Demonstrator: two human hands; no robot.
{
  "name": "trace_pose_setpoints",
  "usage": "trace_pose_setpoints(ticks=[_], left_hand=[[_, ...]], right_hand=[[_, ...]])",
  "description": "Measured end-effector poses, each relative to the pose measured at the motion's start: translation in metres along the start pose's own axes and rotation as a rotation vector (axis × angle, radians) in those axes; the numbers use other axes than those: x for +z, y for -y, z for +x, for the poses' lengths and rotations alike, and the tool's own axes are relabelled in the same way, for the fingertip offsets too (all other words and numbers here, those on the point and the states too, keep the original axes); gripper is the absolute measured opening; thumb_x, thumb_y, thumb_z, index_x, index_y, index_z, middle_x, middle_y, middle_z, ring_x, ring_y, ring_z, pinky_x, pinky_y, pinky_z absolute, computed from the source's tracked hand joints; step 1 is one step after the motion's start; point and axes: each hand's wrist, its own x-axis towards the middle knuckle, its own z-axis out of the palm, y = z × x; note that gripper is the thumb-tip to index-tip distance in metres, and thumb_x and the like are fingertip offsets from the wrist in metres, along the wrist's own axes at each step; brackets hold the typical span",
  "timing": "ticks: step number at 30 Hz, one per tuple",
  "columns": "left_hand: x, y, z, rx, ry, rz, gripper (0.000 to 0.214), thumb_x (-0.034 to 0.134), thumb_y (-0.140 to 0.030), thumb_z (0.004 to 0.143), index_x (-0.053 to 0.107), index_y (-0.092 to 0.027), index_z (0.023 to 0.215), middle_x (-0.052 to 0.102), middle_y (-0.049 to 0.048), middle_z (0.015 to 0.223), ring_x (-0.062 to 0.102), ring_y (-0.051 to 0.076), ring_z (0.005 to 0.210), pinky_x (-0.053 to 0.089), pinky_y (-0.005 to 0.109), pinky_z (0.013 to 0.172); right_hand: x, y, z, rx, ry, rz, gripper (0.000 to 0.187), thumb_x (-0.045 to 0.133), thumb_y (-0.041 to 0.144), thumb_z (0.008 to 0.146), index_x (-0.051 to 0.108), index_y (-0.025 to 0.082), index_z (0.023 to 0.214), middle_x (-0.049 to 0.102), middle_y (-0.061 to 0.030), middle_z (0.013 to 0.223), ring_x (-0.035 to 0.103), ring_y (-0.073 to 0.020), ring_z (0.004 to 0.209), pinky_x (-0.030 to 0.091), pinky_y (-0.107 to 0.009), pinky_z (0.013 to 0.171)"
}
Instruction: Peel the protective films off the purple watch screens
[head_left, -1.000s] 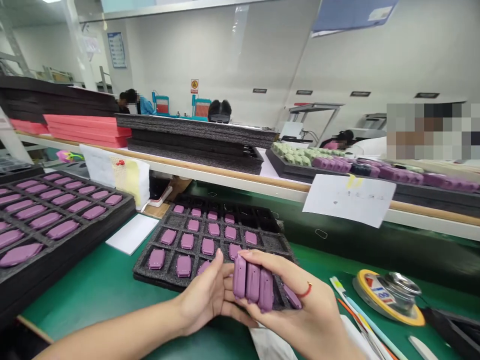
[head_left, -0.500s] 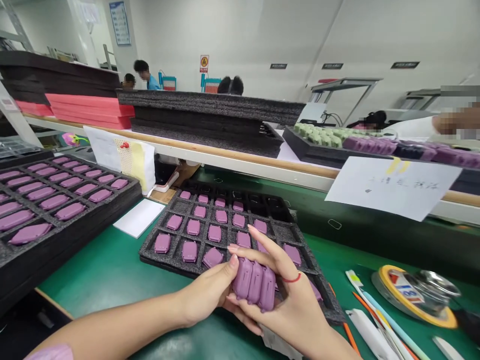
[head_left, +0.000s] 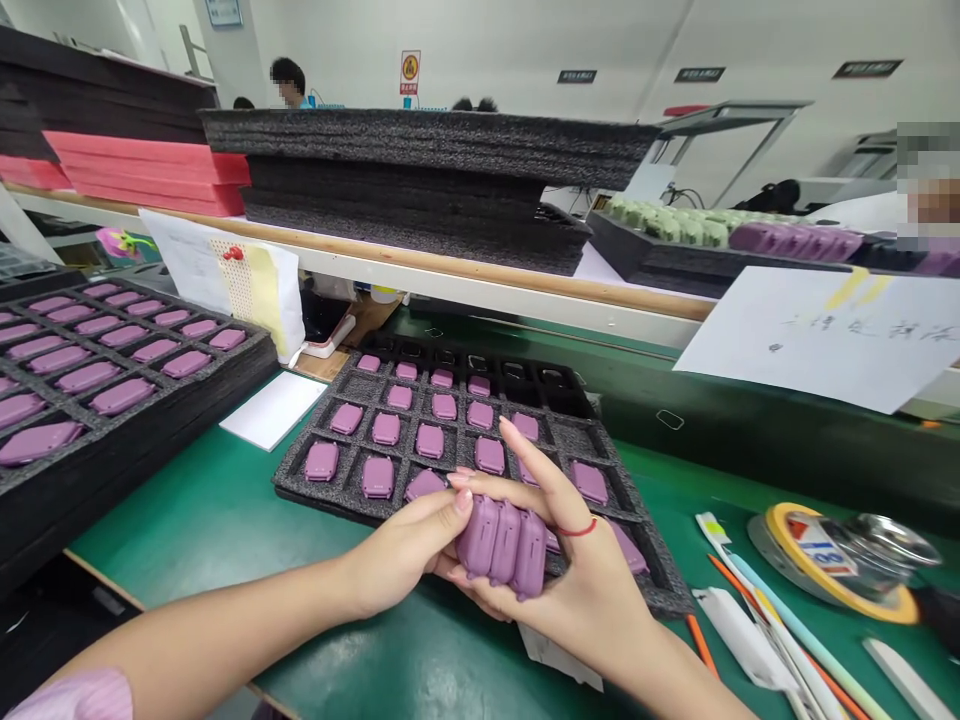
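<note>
Three purple watch cases (head_left: 501, 546), rounded and standing side by side, are held between my two hands above the table's near side. My left hand (head_left: 417, 540) presses its thumb on the left end of the row. Around the right end and underneath wraps my right hand (head_left: 581, 580), a red string on one finger and its index finger stretched up. Just behind them lies a black foam tray (head_left: 409, 463) with square pockets, many with a purple case (head_left: 377, 476) in them. Some of its pockets on the right are hidden by my right hand.
On the left stands another foam tray (head_left: 247, 365) of purple cases. A white pad (head_left: 274, 410) lies between the trays. To the right are a toothbrush (head_left: 712, 530), pens and a tape roll (head_left: 832, 565). Stacked black foam (head_left: 420, 145) sits on the shelf; a person (head_left: 289, 85) is behind.
My view has tilted down and shifted a little, so the shelf appears higher. Both hands keep hold of the three cases in much the same grip.
</note>
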Motion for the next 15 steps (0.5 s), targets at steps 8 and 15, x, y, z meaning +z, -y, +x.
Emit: trace_pose_setpoints(ticks=[8,15], left_hand=[[0.001,-0.003,-0.004,0.021,0.051,0.047,0.07,0.069,-0.076,0.074,0.066,-0.012,0.104,0.067,0.0055,0.087,0.062,0.015,0.076,0.049,0.028,0.072],[-0.005,-0.017,-0.007,-0.065,0.172,0.14,0.048,0.091,-0.037,0.065,0.067,-0.016,0.101,0.07,0.0059,0.099,0.065,0.021,0.097,0.051,0.037,0.092]], right_hand=[[0.002,0.005,-0.001,0.045,-0.004,-0.013,0.109,0.08,0.014,0.076,0.016,0.04,0.16,0.075,0.0002,0.124,0.073,-0.0186,0.114,0.061,-0.032,0.096],[0.007,0.004,-0.003,0.106,0.025,-0.004,0.117,0.078,0.007,0.073,0.009,0.04,0.162,0.074,0.0007,0.127,0.071,-0.0188,0.118,0.064,-0.025,0.087]])
